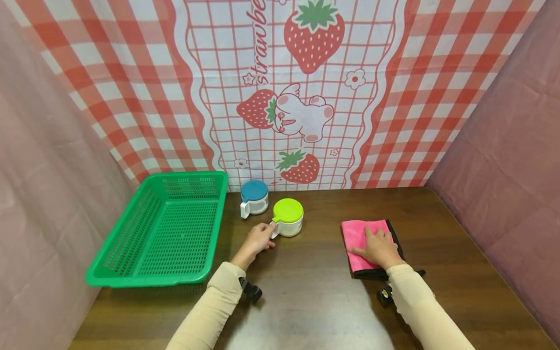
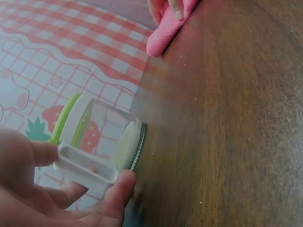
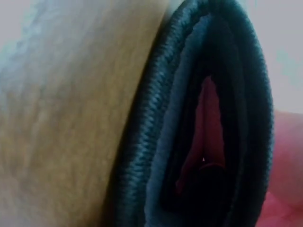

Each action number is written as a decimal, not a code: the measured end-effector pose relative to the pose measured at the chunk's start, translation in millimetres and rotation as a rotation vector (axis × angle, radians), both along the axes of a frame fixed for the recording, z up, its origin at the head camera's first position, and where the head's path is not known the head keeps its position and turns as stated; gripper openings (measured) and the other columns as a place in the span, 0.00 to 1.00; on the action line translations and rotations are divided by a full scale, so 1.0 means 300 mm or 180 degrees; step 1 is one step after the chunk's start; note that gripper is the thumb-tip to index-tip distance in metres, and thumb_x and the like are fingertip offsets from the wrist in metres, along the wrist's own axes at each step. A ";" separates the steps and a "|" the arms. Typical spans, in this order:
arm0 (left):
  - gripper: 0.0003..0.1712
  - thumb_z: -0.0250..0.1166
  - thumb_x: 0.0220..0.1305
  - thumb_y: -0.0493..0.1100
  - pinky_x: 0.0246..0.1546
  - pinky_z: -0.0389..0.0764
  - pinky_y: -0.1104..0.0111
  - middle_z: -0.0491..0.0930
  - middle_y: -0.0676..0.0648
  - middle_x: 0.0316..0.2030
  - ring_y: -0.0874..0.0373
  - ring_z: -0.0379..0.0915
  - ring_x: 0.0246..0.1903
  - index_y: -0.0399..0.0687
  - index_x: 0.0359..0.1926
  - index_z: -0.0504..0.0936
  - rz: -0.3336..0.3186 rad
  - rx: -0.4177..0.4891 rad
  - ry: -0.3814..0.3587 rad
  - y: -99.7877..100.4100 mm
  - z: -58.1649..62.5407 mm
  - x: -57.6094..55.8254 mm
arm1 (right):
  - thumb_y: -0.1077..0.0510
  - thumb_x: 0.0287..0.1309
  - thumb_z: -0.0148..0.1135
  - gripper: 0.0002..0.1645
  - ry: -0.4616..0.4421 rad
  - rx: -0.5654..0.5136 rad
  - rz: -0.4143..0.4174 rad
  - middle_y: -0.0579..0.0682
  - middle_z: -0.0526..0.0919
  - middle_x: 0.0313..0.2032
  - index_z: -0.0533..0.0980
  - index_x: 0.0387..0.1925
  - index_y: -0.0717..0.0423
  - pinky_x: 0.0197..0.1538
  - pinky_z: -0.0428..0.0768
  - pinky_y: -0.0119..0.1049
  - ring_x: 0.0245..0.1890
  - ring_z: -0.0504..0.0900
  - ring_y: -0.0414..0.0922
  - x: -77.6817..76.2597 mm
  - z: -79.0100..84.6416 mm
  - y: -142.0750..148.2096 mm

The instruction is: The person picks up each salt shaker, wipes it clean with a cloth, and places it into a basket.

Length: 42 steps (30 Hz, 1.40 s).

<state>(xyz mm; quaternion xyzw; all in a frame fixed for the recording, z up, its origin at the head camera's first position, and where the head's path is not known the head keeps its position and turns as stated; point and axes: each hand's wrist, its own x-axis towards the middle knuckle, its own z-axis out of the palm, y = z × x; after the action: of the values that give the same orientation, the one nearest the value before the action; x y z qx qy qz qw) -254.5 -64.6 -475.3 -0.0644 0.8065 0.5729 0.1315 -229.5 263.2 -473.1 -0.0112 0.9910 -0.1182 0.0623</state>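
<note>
In the head view, my left hand [image 1: 259, 239] holds the white handle of a clear seasoning jar [image 1: 288, 224] with a lime-green lid. Seen from the left wrist, fingers and thumb [image 2: 124, 185] close about the two ends of that handle [image 2: 85, 166], and the jar stands upright on the table. To its left is a second jar [image 1: 255, 198] with a blue lid. My right hand [image 1: 379, 247] rests with fingers spread on a folded pink cloth [image 1: 355, 233] with black edging. The folded black edge [image 3: 156, 127] fills much of the right wrist view.
A green perforated plastic basket [image 1: 214, 233] stands at the left of the wooden table [image 1: 306, 296]. Behind the table hangs a red-and-white checked strawberry cloth [image 1: 393, 121]. Pink fabric [image 1: 503, 146] borders both sides.
</note>
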 end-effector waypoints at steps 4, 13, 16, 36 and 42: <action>0.24 0.47 0.65 0.54 0.19 0.69 0.77 0.73 0.45 0.27 0.62 0.76 0.19 0.36 0.46 0.71 -0.0073 0.0219 -0.0195 -0.002 -0.007 -0.006 | 0.32 0.43 0.60 0.54 0.0004 0.0010 -0.0003 0.76 0.62 0.50 0.58 0.60 0.67 0.44 0.66 0.67 0.51 0.62 0.71 0.000 0.003 0.000; 0.25 0.45 0.65 0.55 0.18 0.68 0.77 0.72 0.48 0.28 0.64 0.72 0.19 0.39 0.48 0.72 -0.0326 0.0612 -0.0465 -0.005 -0.018 -0.005 | 0.35 0.46 0.60 0.50 0.0025 -0.0079 -0.0041 0.74 0.62 0.54 0.59 0.61 0.64 0.46 0.66 0.65 0.53 0.62 0.69 -0.001 0.001 0.025; 0.24 0.45 0.65 0.55 0.18 0.67 0.77 0.73 0.48 0.27 0.64 0.72 0.19 0.40 0.44 0.73 -0.0366 0.0680 -0.0505 -0.005 -0.018 -0.006 | 0.38 0.45 0.62 0.48 0.0115 -0.0127 -0.0010 0.74 0.63 0.54 0.61 0.60 0.65 0.47 0.67 0.64 0.52 0.63 0.69 -0.003 0.004 0.031; 0.25 0.42 0.64 0.55 0.17 0.63 0.75 0.75 0.49 0.28 0.64 0.71 0.19 0.38 0.42 0.73 -0.0514 0.0461 -0.0518 0.001 -0.011 -0.005 | 0.33 0.49 0.54 0.48 0.0146 -0.0342 -0.0228 0.76 0.60 0.54 0.61 0.57 0.69 0.46 0.66 0.62 0.51 0.61 0.72 -0.007 0.034 0.035; 0.26 0.42 0.65 0.55 0.18 0.64 0.75 0.75 0.49 0.28 0.64 0.71 0.20 0.37 0.44 0.73 -0.0545 0.0460 -0.0509 0.000 -0.010 -0.007 | 0.26 0.42 0.54 0.57 -0.0122 -0.0173 -0.0595 0.80 0.59 0.49 0.60 0.55 0.71 0.40 0.67 0.64 0.46 0.61 0.73 -0.002 0.043 0.019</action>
<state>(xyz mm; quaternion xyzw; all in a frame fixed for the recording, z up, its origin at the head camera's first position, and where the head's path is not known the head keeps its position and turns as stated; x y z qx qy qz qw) -256.6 -64.5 -478.3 -0.0312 0.7525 0.6093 0.2480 -230.0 268.9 -460.3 0.0819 0.9828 -0.1505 0.0697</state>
